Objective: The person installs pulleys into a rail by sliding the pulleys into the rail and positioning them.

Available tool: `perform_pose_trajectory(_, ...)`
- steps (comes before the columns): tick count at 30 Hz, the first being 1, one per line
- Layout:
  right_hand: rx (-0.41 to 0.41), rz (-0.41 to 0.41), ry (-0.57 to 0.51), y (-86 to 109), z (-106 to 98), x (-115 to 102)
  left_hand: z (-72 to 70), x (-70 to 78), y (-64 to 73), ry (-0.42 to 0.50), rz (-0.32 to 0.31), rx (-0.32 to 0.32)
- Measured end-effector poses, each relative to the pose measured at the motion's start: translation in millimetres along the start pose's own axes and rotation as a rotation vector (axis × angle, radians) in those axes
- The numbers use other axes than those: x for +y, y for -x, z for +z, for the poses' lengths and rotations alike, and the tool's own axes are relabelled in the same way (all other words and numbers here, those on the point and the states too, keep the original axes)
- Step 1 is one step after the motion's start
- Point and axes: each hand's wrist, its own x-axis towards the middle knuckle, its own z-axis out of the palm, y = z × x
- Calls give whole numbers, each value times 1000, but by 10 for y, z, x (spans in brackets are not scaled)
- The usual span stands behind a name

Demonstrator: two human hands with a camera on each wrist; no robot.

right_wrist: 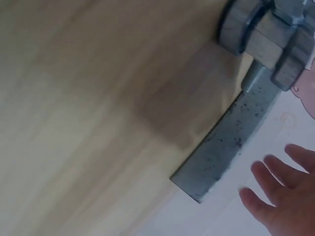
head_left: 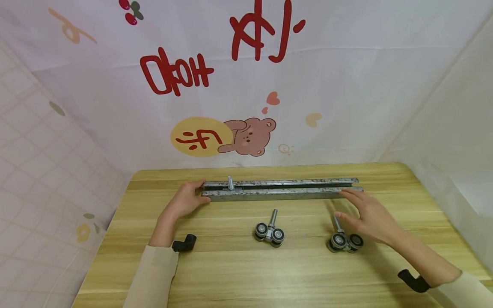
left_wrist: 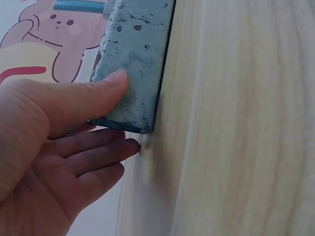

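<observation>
A long metal channel rail [head_left: 283, 194] with a worn, spotted surface lies across the back of the table, its slot facing up. My left hand [head_left: 184, 199] grips its left end; in the left wrist view the thumb presses the rail's side [left_wrist: 135, 59]. A bolt [head_left: 230, 183] stands upright out of the slot near that end. My right hand [head_left: 371, 216] hovers near the rail's right end with fingers spread, holding nothing. Just below it lies a roller trolley [head_left: 345, 242] with a threaded stem. Another roller trolley [head_left: 269, 234] lies at the middle of the table.
Behind the table hangs a white cloth [head_left: 346, 85] with a printed bear and red lettering. White side walls [head_left: 50, 171] stand to the left and right. A black strap piece [head_left: 185, 243] sits at the left wrist, another [head_left: 414, 281] at the right.
</observation>
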Motion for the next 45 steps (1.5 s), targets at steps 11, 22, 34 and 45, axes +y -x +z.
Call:
perform_pose_trajectory(11, -231, 163, -76, 15, 156, 110, 4, -32, 2, 7, -10, -8)
perform_pose_trajectory(22, -350, 207, -152, -62, 242, 131, 1, -25, 13, 7, -10, -4)
perform_pose_trajectory(34, -344, 239, -297, -96, 252, 111, 17, -12, 6, 3, -9, -1)
perform_pose_trajectory(45, -305, 296, -409, -90, 162, 99, 11, -12, 19, -8, -9, -2)
